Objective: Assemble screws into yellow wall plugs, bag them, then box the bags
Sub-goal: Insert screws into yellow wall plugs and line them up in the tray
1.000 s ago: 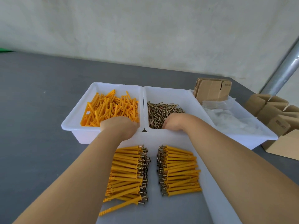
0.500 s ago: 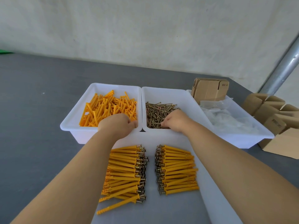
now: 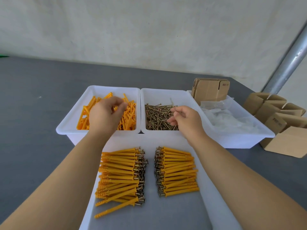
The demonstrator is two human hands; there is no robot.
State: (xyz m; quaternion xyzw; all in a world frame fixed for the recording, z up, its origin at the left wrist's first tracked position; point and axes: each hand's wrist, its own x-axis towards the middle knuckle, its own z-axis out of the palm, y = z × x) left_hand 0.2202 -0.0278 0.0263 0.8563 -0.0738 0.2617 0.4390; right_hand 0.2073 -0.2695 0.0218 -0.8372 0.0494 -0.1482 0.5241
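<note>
Loose yellow wall plugs (image 3: 129, 117) fill the left white bin (image 3: 69, 128). My left hand (image 3: 106, 113) hovers over them, its fingers curled and its fingertips pinching a plug. The middle white bin (image 3: 159, 132) holds a pile of brass screws (image 3: 156, 117). My right hand (image 3: 186, 118) is over its right side and pinches one thin screw (image 3: 172, 101) that sticks up above the pile. On the flat white tray (image 3: 149, 213) in front lie two piles of assembled plugs with screws, the left pile (image 3: 119, 173) and the right pile (image 3: 177, 171), screw heads facing each other.
A third white bin (image 3: 249, 138) at the right holds clear plastic bags (image 3: 229, 120) and a stack of flat cardboard boxes (image 3: 209, 90). More cardboard boxes (image 3: 274, 113) sit on the grey table at far right, below a slanted metal pole (image 3: 285, 63).
Both hands have moved forward from the bins' near edges to over their contents. The right hand has lifted a screw out of the pile.
</note>
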